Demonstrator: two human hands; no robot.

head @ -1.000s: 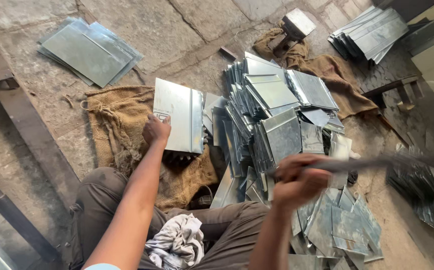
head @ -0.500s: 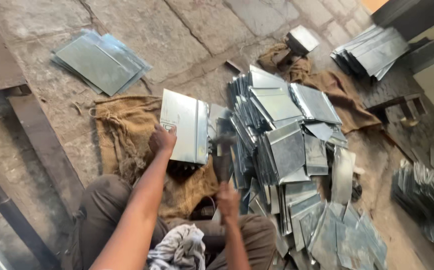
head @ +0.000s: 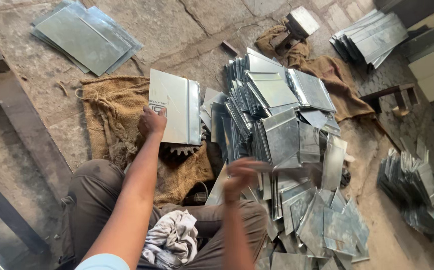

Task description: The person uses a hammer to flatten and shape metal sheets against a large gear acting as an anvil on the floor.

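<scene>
Pinning a flat, shiny rectangular galvanised sheet-metal panel (head: 175,107) with my left hand (head: 151,121), I press its lower-left corner onto the coarse brown burlap sack (head: 108,112) on the stone floor; a folded lip runs along the panel's right edge, its long axis pointing away from me. My right hand (head: 240,173) is motion-blurred near the grey heap of bent metal pieces (head: 277,125); its grip I cannot tell.

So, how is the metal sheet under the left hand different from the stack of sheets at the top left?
The metal sheet is single and rests on burlap sacking, with the left hand on its edge; the stack holds several overlapping sheets on the bare stone floor, untouched. The sheet has a folded right edge; the stack's look flat. Both are grey, shiny and rectangular.
</scene>
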